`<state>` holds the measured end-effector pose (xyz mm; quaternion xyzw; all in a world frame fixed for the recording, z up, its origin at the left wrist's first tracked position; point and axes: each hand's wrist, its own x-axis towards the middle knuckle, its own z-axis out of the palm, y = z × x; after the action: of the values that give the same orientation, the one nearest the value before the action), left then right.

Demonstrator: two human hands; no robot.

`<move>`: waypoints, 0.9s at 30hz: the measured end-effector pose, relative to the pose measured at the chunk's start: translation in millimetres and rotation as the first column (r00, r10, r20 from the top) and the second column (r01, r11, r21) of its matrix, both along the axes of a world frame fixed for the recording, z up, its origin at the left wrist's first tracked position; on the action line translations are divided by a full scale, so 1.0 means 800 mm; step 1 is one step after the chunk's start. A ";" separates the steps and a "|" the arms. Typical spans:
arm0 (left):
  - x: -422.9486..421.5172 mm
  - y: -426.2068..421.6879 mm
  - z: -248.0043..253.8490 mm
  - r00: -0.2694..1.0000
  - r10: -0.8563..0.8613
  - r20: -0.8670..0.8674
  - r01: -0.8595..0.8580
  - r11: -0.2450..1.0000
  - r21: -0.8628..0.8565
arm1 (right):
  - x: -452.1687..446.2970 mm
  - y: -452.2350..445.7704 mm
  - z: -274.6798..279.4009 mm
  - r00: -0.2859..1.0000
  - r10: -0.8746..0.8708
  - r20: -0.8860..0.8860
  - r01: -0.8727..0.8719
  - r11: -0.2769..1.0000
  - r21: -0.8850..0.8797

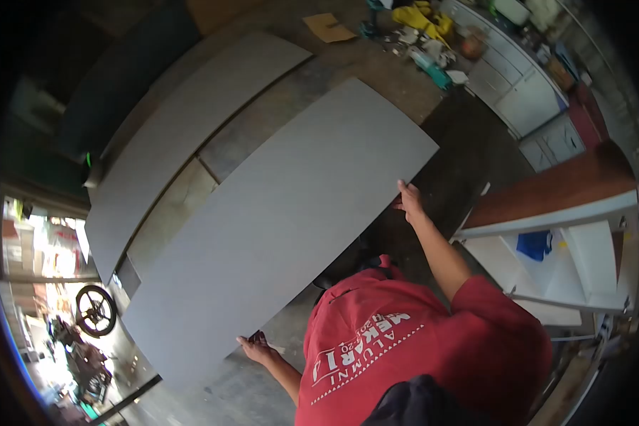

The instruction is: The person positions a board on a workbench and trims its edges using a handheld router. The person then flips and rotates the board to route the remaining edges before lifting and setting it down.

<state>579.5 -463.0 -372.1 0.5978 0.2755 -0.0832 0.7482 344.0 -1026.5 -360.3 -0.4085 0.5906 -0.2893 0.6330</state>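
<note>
The left fingers (243, 341) and right fingers (402, 187) held the near edge of a long, flat, plain grey panel (284, 220) before the red shirt (412, 334). Beyond lay a second grey panel (184, 128); an open white cabinet (593, 255) stood rightward, a black spoked wheel (96, 310) leftward.

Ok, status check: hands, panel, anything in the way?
Left hand and right hand gripping grey panel by its near edge. Panel's upper face bare. Second panel beyond it; white-edged cabinet off right.

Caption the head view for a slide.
Left hand and right hand hold a wide grey panel by its near edge.
</note>
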 end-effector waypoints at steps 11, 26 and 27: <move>-0.019 -0.053 0.036 0.968 0.068 -0.240 -0.127 0.962 -0.242 | -0.035 0.034 0.038 0.969 -0.100 0.226 0.082 0.993 0.089; -0.086 -0.153 0.032 0.912 0.292 -0.286 -0.349 0.922 -0.169 | -0.010 -0.288 0.067 0.965 0.129 -0.228 -0.235 0.811 -0.535; -0.108 -0.174 0.037 0.934 0.234 -0.270 -0.289 0.940 -0.183 | 0.000 -0.323 0.080 0.889 0.131 -0.439 -0.407 0.666 -0.626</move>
<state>492.8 -601.9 -342.3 0.4545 0.4322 -0.0853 0.7742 343.8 -1285.0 -296.5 -0.7472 0.4718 -0.3141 0.3470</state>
